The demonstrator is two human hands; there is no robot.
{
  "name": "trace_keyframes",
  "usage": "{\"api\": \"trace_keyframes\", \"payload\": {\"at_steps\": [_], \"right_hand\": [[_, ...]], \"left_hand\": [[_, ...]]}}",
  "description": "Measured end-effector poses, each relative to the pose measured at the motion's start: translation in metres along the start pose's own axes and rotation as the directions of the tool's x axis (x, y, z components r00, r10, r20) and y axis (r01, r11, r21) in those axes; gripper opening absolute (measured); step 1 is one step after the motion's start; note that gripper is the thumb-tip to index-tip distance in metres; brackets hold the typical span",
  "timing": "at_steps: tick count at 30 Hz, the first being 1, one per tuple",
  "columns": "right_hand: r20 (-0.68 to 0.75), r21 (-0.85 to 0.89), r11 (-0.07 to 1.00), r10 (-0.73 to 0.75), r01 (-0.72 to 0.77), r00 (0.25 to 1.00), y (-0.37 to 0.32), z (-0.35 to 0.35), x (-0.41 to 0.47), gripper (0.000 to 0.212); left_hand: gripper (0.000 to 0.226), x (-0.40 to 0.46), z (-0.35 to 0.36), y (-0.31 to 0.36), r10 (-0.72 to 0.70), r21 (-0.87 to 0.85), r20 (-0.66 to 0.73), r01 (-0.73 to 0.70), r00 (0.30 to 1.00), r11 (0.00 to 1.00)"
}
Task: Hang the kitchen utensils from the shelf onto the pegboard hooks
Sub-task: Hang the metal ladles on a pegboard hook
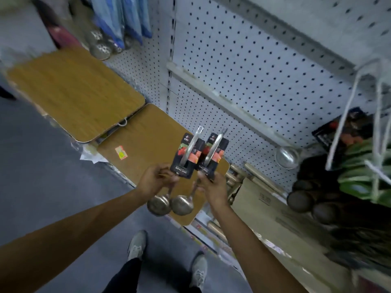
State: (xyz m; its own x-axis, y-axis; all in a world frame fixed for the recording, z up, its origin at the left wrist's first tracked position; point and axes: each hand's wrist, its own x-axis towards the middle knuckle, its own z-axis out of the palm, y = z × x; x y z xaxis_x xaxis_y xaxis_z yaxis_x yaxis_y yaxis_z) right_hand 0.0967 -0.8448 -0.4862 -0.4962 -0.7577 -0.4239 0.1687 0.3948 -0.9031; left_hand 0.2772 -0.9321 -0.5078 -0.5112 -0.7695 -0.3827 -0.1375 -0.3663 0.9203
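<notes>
Two carded ladles, left ladle [186,153] and right ladle [211,155], held side by side, bowls down, hang-hole ends up toward the pegboard [243,60]. Left hand [155,179] grips one, right hand [211,187] the other, both mid-handle below the cards. White wire hooks [357,115] lie up-right, nearer the right hand.

Two tan wood-grain boards w/ rounded corners [76,92] lie side by side, the nearer one carrying an orange sticker [121,153]. Brown cardboard box [266,206] sits right of them, dark round balls [300,200] next to it, green leaves [359,172] above. Grey sneakers [137,245] on grey floor.
</notes>
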Motion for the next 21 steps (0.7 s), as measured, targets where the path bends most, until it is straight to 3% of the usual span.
{"api": "trace_keyframes", "payload": {"at_steps": [3, 8, 13, 18, 21], "right_hand": [[0.072, -0.051, 0.995, -0.077, 0.081, 0.994, -0.034, -0.008, -0.028, 0.006], [0.124, -0.082, 0.975, -0.198, 0.208, 0.972, -0.078, -0.019, -0.07, 0.012], [0.128, -0.023, 0.969, -0.241, 0.246, 0.962, -0.089, -0.044, -0.113, 0.005], [0.081, -0.001, 0.967, -0.252, 0.253, 0.964, -0.079, -0.085, -0.147, 0.007], [0.037, 0.018, 0.961, -0.278, 0.278, 0.96, -0.071, -0.114, -0.163, 0.024]], "left_hand": [[0.023, -0.028, 0.012, 0.036, 0.049, 0.021, 0.03, -0.049, 0.998, 0.999], [0.023, -0.067, 0.025, 0.085, 0.101, 0.065, 0.027, -0.103, 0.995, 0.993], [0.049, -0.1, 0.041, 0.12, 0.145, 0.073, 0.09, -0.152, 0.985, 0.986], [0.028, -0.125, 0.069, 0.139, 0.178, 0.14, 0.241, -0.215, 0.954, 0.966], [0.024, -0.133, 0.092, 0.143, 0.19, 0.155, 0.309, -0.247, 0.932, 0.956]]}}
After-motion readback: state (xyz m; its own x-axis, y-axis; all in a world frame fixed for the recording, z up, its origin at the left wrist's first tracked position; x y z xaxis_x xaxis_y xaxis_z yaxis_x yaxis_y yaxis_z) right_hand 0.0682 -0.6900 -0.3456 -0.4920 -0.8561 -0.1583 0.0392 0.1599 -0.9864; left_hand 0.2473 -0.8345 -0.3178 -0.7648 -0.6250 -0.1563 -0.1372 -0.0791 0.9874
